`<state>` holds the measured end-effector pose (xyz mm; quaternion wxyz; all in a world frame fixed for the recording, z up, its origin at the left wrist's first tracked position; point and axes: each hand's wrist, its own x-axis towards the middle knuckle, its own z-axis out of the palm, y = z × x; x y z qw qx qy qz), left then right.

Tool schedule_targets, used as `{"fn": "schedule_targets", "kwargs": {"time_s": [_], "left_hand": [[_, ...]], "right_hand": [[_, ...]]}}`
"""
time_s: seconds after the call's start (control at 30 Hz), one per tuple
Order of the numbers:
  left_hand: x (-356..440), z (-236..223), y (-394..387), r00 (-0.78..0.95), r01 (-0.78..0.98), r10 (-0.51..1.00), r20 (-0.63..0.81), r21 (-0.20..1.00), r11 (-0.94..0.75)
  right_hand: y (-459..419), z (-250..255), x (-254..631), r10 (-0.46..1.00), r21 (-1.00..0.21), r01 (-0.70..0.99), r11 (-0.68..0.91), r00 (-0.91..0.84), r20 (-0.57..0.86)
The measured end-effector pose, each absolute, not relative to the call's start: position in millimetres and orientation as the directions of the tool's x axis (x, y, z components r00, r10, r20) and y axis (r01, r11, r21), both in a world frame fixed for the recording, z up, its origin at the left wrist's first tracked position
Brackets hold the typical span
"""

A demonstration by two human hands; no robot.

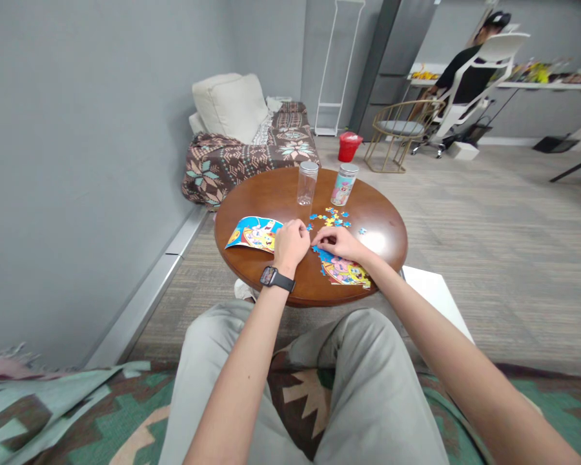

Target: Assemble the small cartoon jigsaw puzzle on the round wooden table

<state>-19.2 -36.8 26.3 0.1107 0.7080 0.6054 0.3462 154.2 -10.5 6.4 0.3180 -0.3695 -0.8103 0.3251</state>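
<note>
Table (387, 226) partly covered by both forearms. Sheet (252, 235), at left, runs behind left hand (292, 244); puzzle (345, 270), at right, top edge under right hand (339, 243). Fingers curled on both hands, right ones at puzzle's top-left corner — can't tell if either grips a piece. Counts: one table, one sheet, one puzzle, two hands, two lidded jars (306, 187) on far side; loose pieces (330, 221) overlap — no exact count.

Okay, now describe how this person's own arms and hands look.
Both forearms are bare, with no sleeves visible. The left wrist wears a black smartwatch with a rectangular face and dark band. No gloves cover either hand's fingers.
</note>
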Motion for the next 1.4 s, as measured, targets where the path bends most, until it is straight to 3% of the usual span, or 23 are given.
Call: {"fn": "schedule_targets", "kwargs": {"time_s": [0.27, 0.43, 0.53, 0.7, 0.87, 1.07, 1.2, 1.3, 1.4], "left_hand": [[-19.7, 26.3, -36.6, 0.039, 0.797, 0.936, 0.349, 0.555, -0.240], [-19.2, 35.1, -47.4, 0.090, 0.833, 0.936, 0.340, 0.490, -0.258], [-16.2, 43.6, -67.0, 0.213, 0.836, 0.920, 0.330, 0.426, -0.346], [-1.4, 43.6, -105.5, 0.636, 0.638, 0.718, 0.282, 0.331, -0.695], [12.3, 26.6, -124.4, 0.726, 0.621, 0.649, 0.226, 0.190, -0.761], [14.1, 20.2, -125.8, 0.726, 0.651, 0.661, 0.193, 0.118, -0.750], [13.6, 20.2, -126.6, 0.724, 0.653, 0.659, 0.203, 0.106, -0.750], [13.4, 18.3, -126.9, 0.720, 0.655, 0.662, 0.206, 0.110, -0.747], [13.2, 16.2, -126.1, 0.720, 0.652, 0.662, 0.209, 0.121, -0.748]], "right_hand": [[-11.0, 7.5, 153.9, 0.779, -0.744, 0.377, 0.551, -0.552, 0.297], [-6.0, 7.7, 153.9, 0.887, -0.913, 0.234, 0.335, -0.405, 0.222], [-1.3, 7.8, 154.6, 0.934, -0.980, 0.071, 0.187, -0.321, 0.155], [0.9, 10.5, 155.3, 0.954, -0.987, -0.138, 0.077, -0.277, 0.114], [-2.9, 16.3, 153.8, 0.986, -0.955, -0.293, 0.043, -0.141, 0.087], [-2.0, 25.7, 160.2, 0.990, -0.904, -0.405, 0.140, 0.057, 0.128], [-2.7, 29.6, 176.6, 0.980, -0.941, -0.289, 0.174, 0.148, 0.135], [-25.1, 24.1, 194.0, 0.979, -0.989, -0.009, 0.145, 0.146, 0.142], [-76.1, 11.7, 209.8, 0.948, -0.914, 0.314, 0.258, 0.101, 0.302]]}}
